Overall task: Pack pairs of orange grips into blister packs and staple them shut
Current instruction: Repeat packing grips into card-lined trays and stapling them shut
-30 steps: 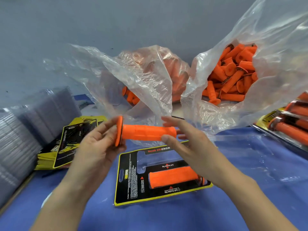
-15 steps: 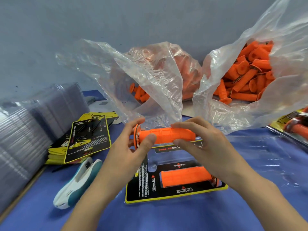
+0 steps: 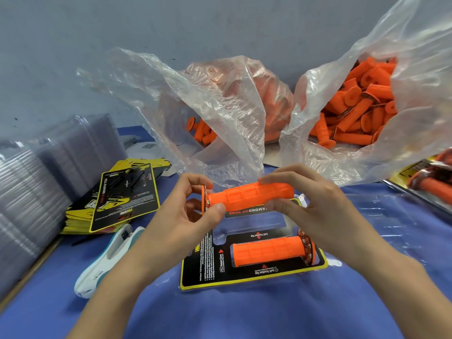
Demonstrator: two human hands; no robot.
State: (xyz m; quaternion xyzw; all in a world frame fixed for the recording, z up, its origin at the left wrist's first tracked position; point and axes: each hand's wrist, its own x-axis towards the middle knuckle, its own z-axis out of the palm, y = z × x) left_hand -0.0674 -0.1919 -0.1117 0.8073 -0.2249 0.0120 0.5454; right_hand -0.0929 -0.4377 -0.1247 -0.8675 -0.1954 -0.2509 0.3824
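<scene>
blister pack [image 3: 244,280] on blue surface [image 3: 244,319]; one grip [image 3: 267,250] seated in near cavity. second grip [image 3: 249,195] pinched at both ends, left hand [image 3: 186,216] at flange, right hand [image 3: 318,211] opposite; axis left-right, parallel to the empty cavity just below. stapler [image 3: 105,260] left, grip bags [image 3: 367,106] behind; path looks unobstructed.
</scene>
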